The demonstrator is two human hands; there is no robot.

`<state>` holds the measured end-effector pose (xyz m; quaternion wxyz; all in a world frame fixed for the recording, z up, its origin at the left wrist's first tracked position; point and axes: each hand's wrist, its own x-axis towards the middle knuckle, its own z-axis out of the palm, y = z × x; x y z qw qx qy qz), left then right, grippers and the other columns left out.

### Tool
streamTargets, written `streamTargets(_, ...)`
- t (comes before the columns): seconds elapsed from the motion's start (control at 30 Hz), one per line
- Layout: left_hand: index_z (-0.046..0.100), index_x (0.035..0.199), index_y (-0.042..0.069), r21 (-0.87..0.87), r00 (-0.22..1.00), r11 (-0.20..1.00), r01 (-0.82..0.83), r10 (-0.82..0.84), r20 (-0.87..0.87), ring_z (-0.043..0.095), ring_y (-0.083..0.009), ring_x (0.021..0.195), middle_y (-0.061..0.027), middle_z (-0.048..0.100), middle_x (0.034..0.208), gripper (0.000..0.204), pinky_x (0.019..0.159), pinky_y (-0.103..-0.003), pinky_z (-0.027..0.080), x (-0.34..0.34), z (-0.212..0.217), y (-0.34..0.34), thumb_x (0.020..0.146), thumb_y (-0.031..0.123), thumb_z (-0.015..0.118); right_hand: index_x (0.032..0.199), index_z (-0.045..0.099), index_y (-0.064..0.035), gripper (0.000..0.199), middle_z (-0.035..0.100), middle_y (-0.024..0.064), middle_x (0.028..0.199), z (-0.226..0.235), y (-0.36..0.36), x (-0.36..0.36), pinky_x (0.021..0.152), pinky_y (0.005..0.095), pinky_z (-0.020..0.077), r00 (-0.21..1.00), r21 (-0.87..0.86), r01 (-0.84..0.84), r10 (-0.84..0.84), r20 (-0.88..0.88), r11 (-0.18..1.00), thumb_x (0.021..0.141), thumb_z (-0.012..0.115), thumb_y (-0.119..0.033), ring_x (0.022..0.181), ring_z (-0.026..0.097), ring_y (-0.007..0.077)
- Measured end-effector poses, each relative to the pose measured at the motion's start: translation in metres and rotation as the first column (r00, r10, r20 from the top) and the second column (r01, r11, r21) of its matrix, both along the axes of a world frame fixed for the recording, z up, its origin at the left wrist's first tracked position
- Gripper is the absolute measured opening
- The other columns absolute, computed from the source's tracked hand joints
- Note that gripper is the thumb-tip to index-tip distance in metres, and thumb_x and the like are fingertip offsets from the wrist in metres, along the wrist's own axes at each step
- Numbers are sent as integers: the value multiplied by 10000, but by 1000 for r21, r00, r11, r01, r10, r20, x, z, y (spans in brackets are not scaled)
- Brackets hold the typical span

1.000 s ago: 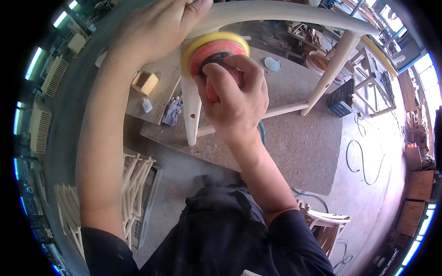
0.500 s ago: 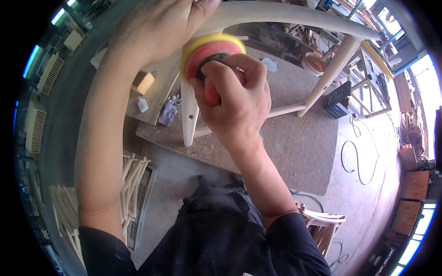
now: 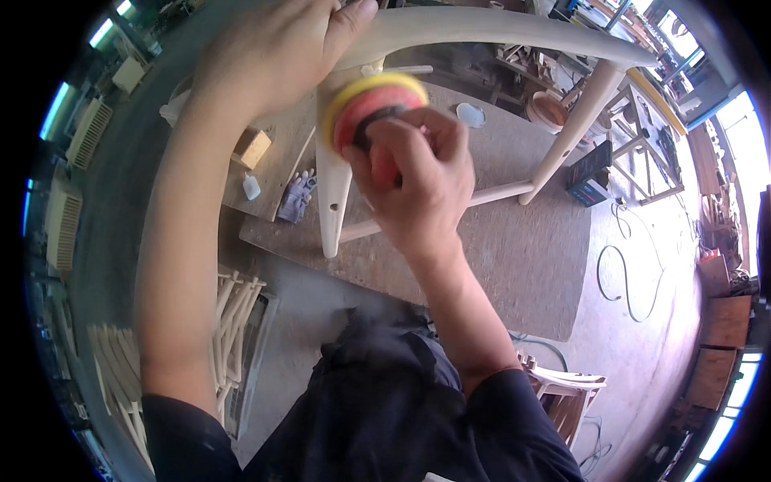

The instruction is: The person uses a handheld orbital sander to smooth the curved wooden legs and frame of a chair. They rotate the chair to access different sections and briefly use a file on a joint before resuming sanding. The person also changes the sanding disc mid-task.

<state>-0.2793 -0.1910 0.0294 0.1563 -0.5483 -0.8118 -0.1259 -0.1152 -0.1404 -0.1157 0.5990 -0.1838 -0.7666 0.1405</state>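
Observation:
A pale wooden chair frame (image 3: 490,26) with a curved top rail stands on the workbench. My left hand (image 3: 269,60) grips its upper left corner; the thumb lies along the rail, and the other fingertips are out of sight. In my right hand (image 3: 422,177) is a round red sander (image 3: 371,112) with a yellow pad, fingers wrapped around its body. The sander is tilted against the upper part of the left leg (image 3: 332,213), slightly blurred. A lower crossbar (image 3: 502,193) joins that leg to the slanting right leg (image 3: 572,136).
The brown workbench (image 3: 514,265) bears a small wood block (image 3: 252,149), a grey glove (image 3: 297,197) and a small translucent bottle (image 3: 251,187). Bundled wooden parts (image 3: 229,329) are at lower left. A dark box (image 3: 590,175) and a looping cable (image 3: 614,277) are at right.
The sander and my right hand have shifted slightly down the left leg, and the sander's tilt has changed. My left hand keeps nearly the same place on the frame.

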Motion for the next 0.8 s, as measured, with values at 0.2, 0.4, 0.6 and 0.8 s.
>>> streamTargets(0.2, 664, 1334, 78, 180, 990, 984, 7, 19, -141, 640, -409, 1225, -208, 697, 1263, 750, 1040, -467, 494, -15, -20, 3, 1064, 702, 347, 981, 737, -173, 413, 661, 64, 1045, 1, 9, -7, 744, 387, 559, 995, 29, 12, -9, -98, 1000, 636, 960, -134, 924, 656, 275)
streamTargets(0.4, 624, 1431, 105, -76, 998, 997, -7, 12, 69, 628, -383, 1283, -185, 672, 1371, 797, 1090, -467, 482, 0, 2, 1, 1051, 738, 323, 968, 737, -208, 397, 644, 50, 1075, -9, -6, -8, 700, 392, 562, 999, 37, -12, 14, -50, 999, 645, 960, -151, 895, 670, 260)
streamTargets(0.6, 638, 1415, 122, 53, 998, 998, -45, 48, -50, 643, -388, 1251, -180, 690, 1314, 798, 1078, -480, 492, -13, -15, 1, 1050, 748, 304, 958, 728, -226, 388, 634, 25, 1071, 12, -1, -2, 695, 382, 570, 998, 77, 37, -41, 42, 996, 652, 960, -173, 887, 670, 251)
streamTargets(0.8, 647, 1395, 122, 139, 991, 990, -32, 49, -121, 651, -383, 1237, -171, 698, 1293, 794, 1069, -471, 499, -17, -21, 1, 1052, 747, 298, 985, 710, -231, 291, 636, 40, 1083, 8, -6, -6, 688, 378, 570, 1000, 56, 6, -6, 3, 998, 743, 862, -180, 899, 656, 272)
